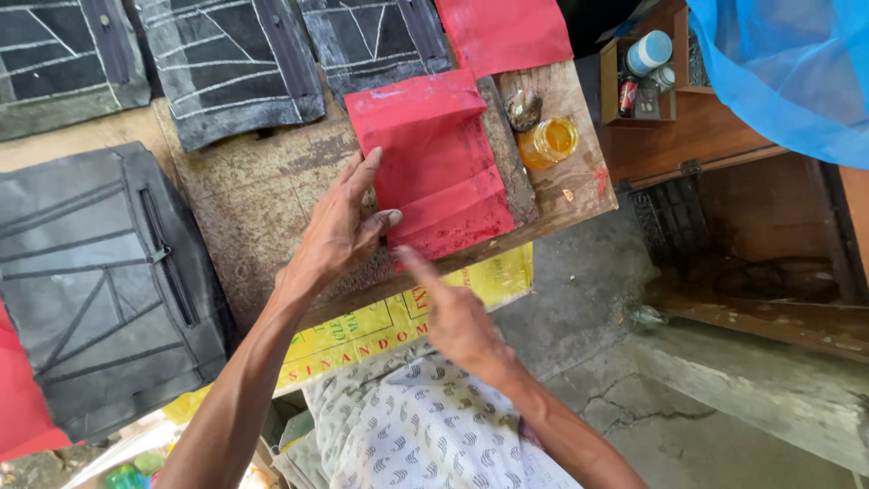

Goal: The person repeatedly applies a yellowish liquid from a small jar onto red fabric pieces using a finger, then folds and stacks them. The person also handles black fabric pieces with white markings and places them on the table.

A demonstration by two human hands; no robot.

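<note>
Head view: left hand (342, 226) spread flat, fingertips pressing the left edge of the folded red fabric sheet (433, 167) on the worn wooden board (262, 195); right hand (457, 312) blurred, forefinger stretched toward the sheet's near edge, gripping nothing. Bare board left of the hands, board edge just below. Beyond the sheet, a small amber glass jar (548, 142); black stitched panels (100, 272) leftward, partly cut off.

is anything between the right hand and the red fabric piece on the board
Nothing visible does. The right hand points a finger at the near edge of the red fabric piece, with only bare wooden board there. The left hand already presses its left edge.
</note>
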